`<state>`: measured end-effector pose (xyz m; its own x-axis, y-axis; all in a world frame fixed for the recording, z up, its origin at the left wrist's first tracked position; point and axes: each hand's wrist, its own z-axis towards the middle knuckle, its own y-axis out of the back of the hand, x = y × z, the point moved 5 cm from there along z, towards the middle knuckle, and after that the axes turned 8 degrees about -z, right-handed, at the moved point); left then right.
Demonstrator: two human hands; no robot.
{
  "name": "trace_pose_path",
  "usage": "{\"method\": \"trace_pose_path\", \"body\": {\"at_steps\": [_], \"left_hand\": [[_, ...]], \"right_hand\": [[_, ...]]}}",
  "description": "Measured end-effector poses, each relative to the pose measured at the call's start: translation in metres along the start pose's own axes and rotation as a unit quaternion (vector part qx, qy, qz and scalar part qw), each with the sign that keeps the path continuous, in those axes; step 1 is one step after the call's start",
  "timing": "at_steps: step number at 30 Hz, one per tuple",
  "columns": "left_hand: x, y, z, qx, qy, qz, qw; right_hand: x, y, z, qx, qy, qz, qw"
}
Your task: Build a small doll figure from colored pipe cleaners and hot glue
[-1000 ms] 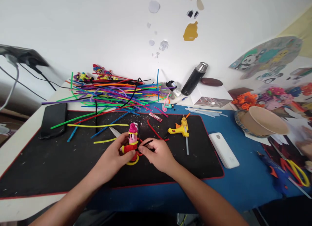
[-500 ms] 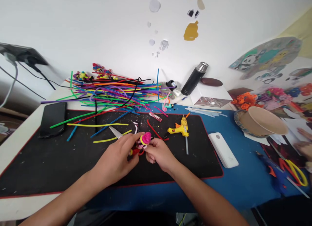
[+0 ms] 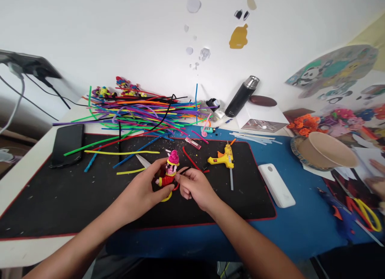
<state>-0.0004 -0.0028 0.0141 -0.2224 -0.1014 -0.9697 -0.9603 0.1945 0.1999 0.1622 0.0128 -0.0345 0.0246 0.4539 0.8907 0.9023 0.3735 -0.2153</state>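
My left hand [image 3: 147, 186] is closed round a small pipe-cleaner figure [image 3: 171, 168] with a pink hat, a yellow brim and a red body. The figure stands upright, tilted slightly. My right hand [image 3: 195, 187] pinches a short black pipe-cleaner piece [image 3: 185, 170] close to the figure's side, its fingertips next to the red body. Whether the black piece touches the figure, I cannot tell. Under my hands lies a pair of scissors; a blade [image 3: 142, 161] and a yellow handle loop [image 3: 167, 197] show, the rest hidden by my left hand and the figure.
A yellow glue gun [image 3: 222, 156] lies on the black mat [image 3: 99, 202], right of my hands. Behind are a heap of coloured pipe cleaners [image 3: 141, 114] and a black flask [image 3: 242, 96]. A phone [image 3: 66, 144] is left, a white power bank [image 3: 276, 185] right. Another person's hand [image 3: 377, 184] shows far right.
My left hand has turned the figure more upright, so its front and red body now show. The black piece now shows clearly at my right fingertips. The view has shifted slightly.
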Motion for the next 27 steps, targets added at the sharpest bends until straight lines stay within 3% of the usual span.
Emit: {"method": "trace_pose_path", "body": {"at_steps": [8, 18, 27], "left_hand": [[0.007, 0.004, -0.001, 0.072, 0.106, -0.18, 0.975], [0.012, 0.002, -0.001, 0.067, 0.077, -0.322, 0.941], [0.013, 0.001, -0.001, 0.059, 0.055, -0.367, 0.927]], "right_hand": [[0.003, 0.004, 0.001, -0.003, 0.016, 0.034, 0.999], [0.005, 0.002, 0.002, 0.033, 0.034, 0.075, 0.996], [0.002, -0.003, 0.002, 0.038, 0.015, 0.105, 0.994]]}}
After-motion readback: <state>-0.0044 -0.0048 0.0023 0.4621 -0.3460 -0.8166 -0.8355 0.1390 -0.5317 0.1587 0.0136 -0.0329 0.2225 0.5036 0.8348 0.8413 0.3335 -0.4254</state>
